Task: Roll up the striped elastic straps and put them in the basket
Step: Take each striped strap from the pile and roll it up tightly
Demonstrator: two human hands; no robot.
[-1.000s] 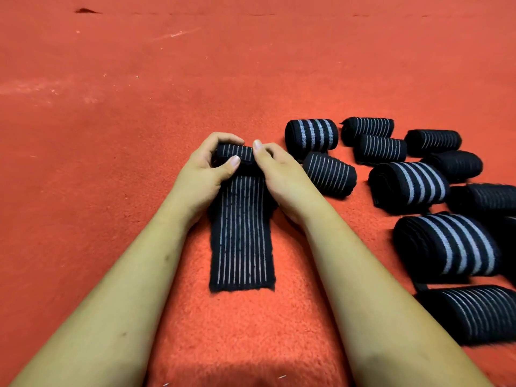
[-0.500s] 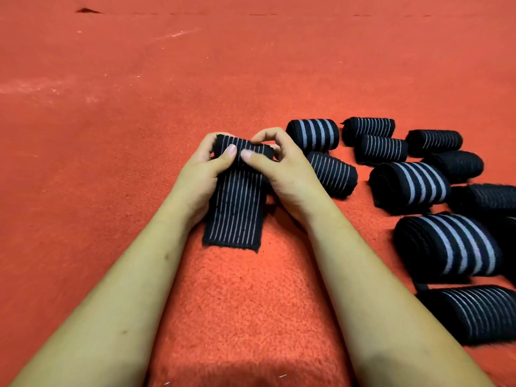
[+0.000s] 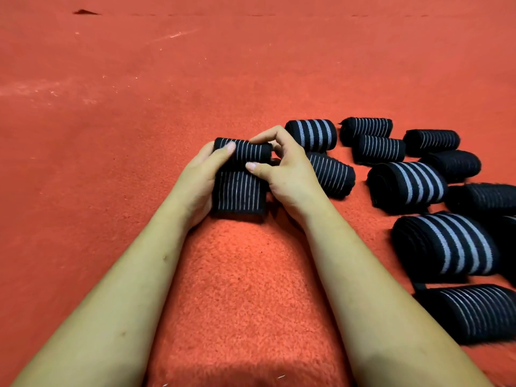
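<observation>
Your left hand (image 3: 199,180) and right hand (image 3: 282,171) both grip black white-striped elastic strap (image 3: 238,192); loose tail now shorter, roll thicker.

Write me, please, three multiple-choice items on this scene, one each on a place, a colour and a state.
1. Where do the rolled straps lie? A. left of the left hand B. right of the right hand C. in a basket
2. What colour is the carpet? A. red B. green C. grey
3. The held strap is: A. flat B. partly rolled C. fully rolled
Answers: 1 B, they crowd the picture's right side; 2 A, red pile shows all round; 3 B, the left hand and right hand grip a roll with a flat tail below.
</observation>
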